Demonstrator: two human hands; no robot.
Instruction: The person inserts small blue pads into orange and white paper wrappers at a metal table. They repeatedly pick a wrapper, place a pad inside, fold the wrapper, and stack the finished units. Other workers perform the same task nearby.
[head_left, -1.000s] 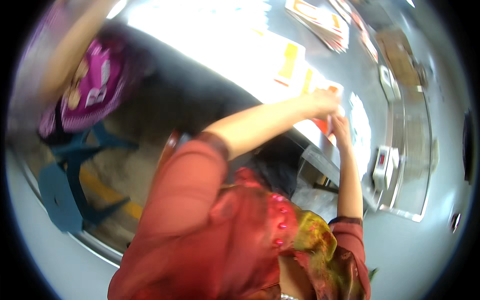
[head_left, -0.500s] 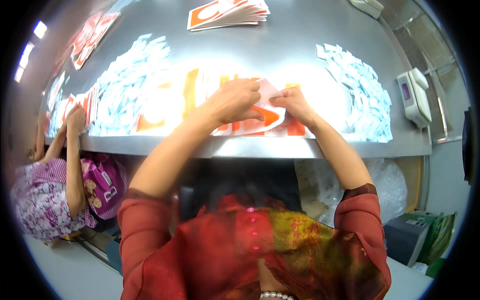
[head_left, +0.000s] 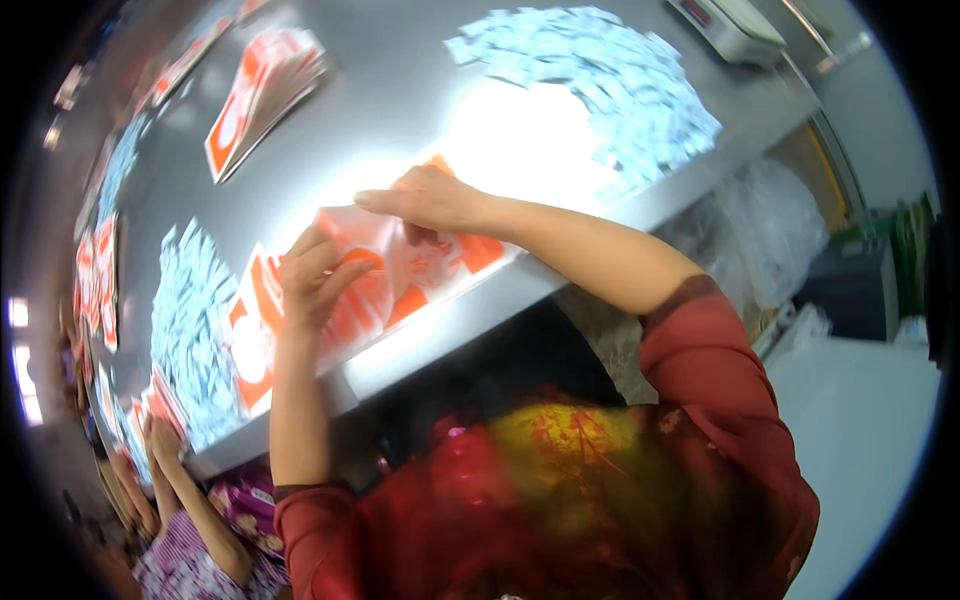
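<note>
A thin, partly see-through orange-and-white packet [head_left: 360, 235] is between my two hands at the table's near edge. My left hand [head_left: 315, 275] has its fingers curled at the packet's left side, thumb pointing right. My right hand [head_left: 435, 203] is closed at its upper edge, thumb stretched left and fingers bent down, partly in shadow. More flat orange-and-white packets [head_left: 252, 340] lie under and beside my hands. On the left is a heap of pale blue sachets [head_left: 190, 320]; another pale blue heap [head_left: 620, 85] spreads at the far right.
A stack of orange-and-white packets [head_left: 262, 95] lies farther back on the metal table [head_left: 390, 95]. At the far right stands a white scale [head_left: 735, 32]. A co-worker's hands [head_left: 163, 440] hold packets at the lower left. Clear plastic bags [head_left: 765, 235] hang below the right edge.
The view has turned, so the table now slants. My hands have shifted along the packet; my right hand now reaches across its top, with my left hand lower at its side.
</note>
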